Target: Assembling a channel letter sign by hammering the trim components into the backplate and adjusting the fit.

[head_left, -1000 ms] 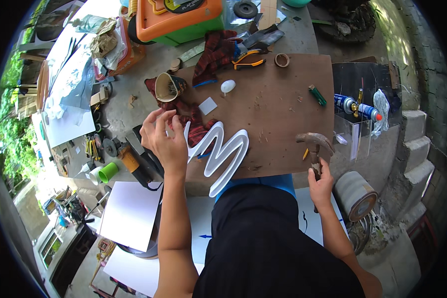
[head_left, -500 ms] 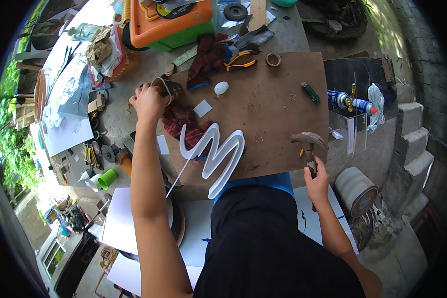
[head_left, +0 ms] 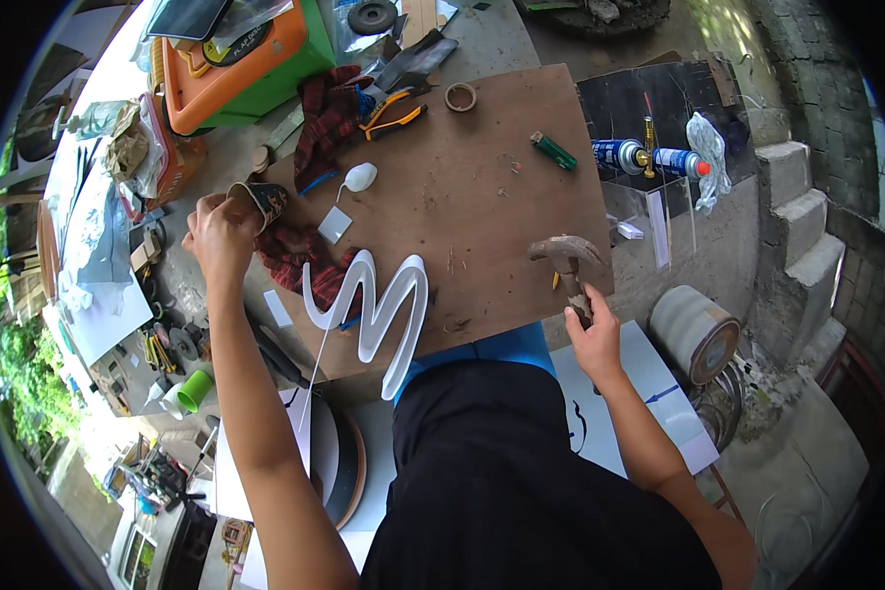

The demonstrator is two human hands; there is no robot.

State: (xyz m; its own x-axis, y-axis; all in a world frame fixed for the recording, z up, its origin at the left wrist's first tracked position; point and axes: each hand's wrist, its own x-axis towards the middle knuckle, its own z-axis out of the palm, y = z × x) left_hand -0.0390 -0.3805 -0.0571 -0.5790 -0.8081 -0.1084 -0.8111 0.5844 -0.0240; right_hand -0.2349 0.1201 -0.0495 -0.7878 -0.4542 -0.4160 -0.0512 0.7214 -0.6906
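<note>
Left hand (head_left: 218, 238): at the cup (head_left: 266, 205), left edge of the brown board (head_left: 506, 211); we cannot tell if our fingers grip.
Right hand (head_left: 598, 331): we grip the hammer (head_left: 567, 258) by the board's near right corner.

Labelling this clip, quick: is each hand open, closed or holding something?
Left hand: at the mouth of the cup, fingers partly hidden; grip cannot be told.
Right hand: closed, holding the hammer.

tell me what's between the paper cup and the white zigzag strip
In the head view, a red-and-black checked cloth lies between the paper cup and the white zigzag strip, which partly overlaps it there.
</note>
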